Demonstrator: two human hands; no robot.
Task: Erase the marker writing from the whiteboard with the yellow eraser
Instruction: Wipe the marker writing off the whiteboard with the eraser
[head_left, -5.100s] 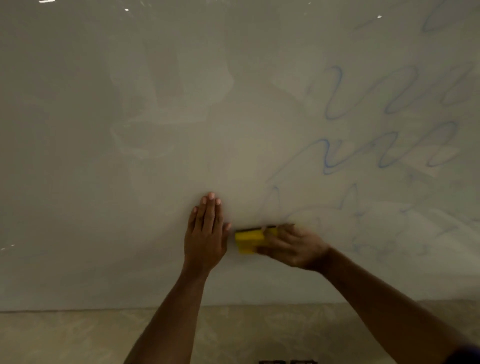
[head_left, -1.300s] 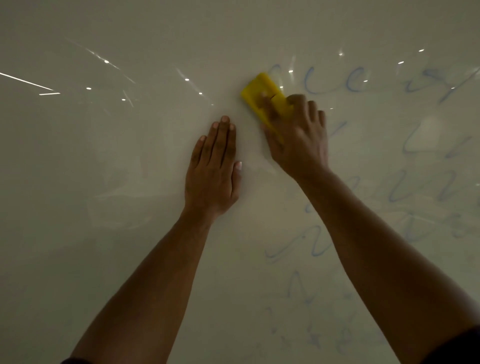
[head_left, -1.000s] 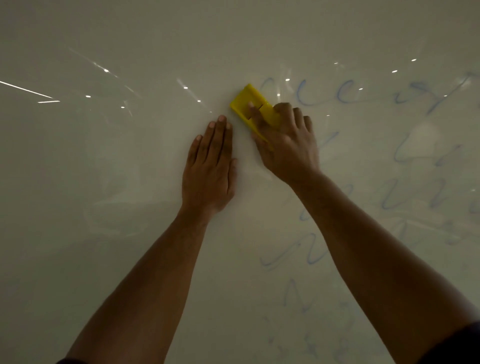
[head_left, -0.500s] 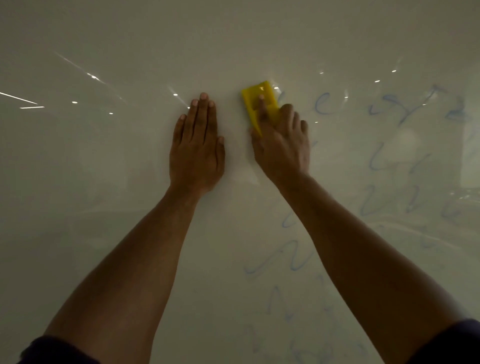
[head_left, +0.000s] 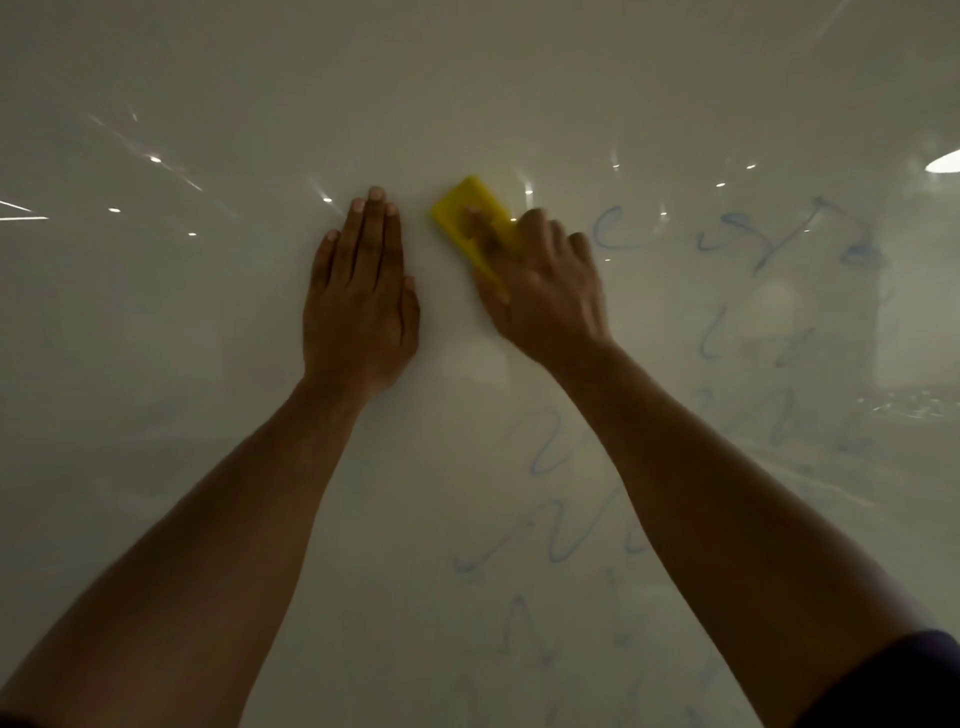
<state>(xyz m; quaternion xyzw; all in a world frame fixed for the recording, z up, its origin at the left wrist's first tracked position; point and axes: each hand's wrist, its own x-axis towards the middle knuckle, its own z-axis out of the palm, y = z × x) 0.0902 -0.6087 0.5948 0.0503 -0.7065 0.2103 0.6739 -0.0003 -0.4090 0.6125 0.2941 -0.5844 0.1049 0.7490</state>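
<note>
Head view, hidden parts: the lower half of the yellow eraser (head_left: 470, 221) is covered by the right hand (head_left: 545, 291); both arms are cut off at the bottom edge; a dark sleeve (head_left: 904, 680) shows only at the lower right corner.
Hard to make out: the blue marker writing (head_left: 561, 530) is faint and smeared, unreadable; glare spots (head_left: 155, 158) dot the whiteboard (head_left: 156, 389).
Right hand grip: fingers laid over the eraser, pressing it flat against the board, tilted up-left.
Left hand (head_left: 361, 301): flat on the board, fingers together, holding nothing, just beside the eraser.
Eraser position: upper centre, left of the remaining writing.
</note>
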